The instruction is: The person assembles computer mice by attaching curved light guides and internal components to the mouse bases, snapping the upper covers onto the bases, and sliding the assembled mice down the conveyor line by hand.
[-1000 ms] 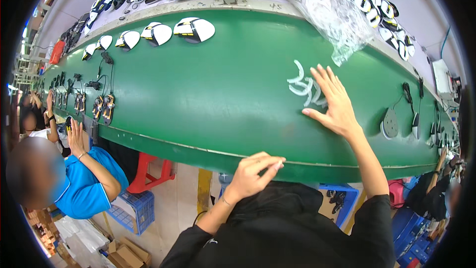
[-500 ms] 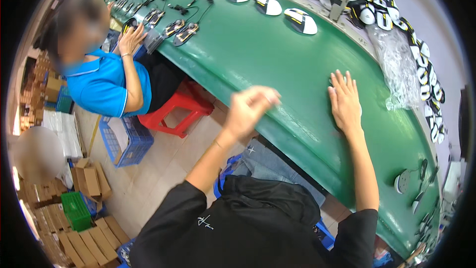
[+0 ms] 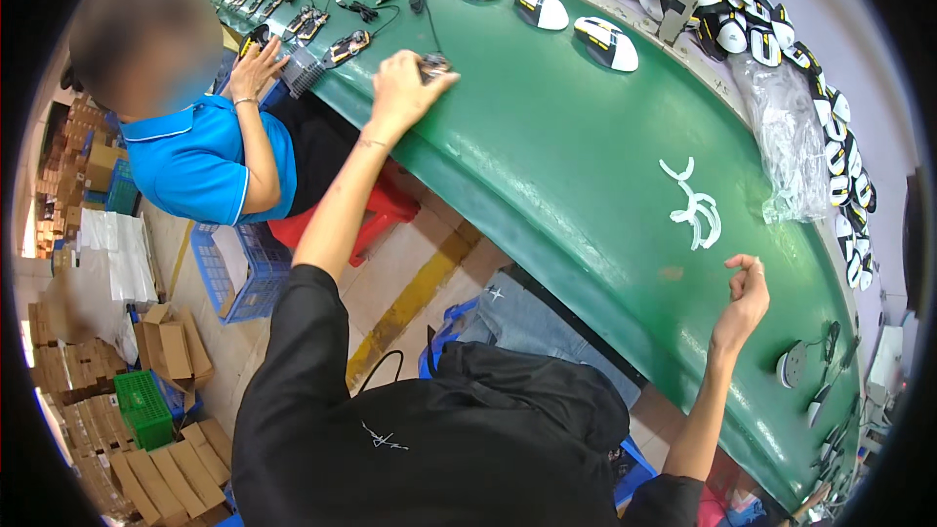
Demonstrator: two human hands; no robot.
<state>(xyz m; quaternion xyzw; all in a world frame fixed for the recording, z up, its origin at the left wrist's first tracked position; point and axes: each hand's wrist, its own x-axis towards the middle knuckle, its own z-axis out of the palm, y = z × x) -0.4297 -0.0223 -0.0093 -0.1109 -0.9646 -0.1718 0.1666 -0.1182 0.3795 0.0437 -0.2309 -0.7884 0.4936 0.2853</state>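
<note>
My left hand reaches to the far left across the green belt, fingers closed on a mouse base with a circuit board. From this part a black cable runs up to its coiled bundle. My right hand hovers over the near right part of the belt, its fingers loosely bent and apart, with nothing visible in them. Just beyond it lie several white curved strips. Another mouse base sits left of my left hand, partly beside the co-worker's metal-coloured block.
Several white-and-black mouse shells line the far side of the belt. More shells pile beyond the rail, near clear plastic bags. A co-worker in blue sits at left. A round white disc lies at right.
My left hand has moved far left and taken hold of a mouse base, shifting it rightward. My right hand has lifted off the belt and drawn back, uncovering the white strips.
</note>
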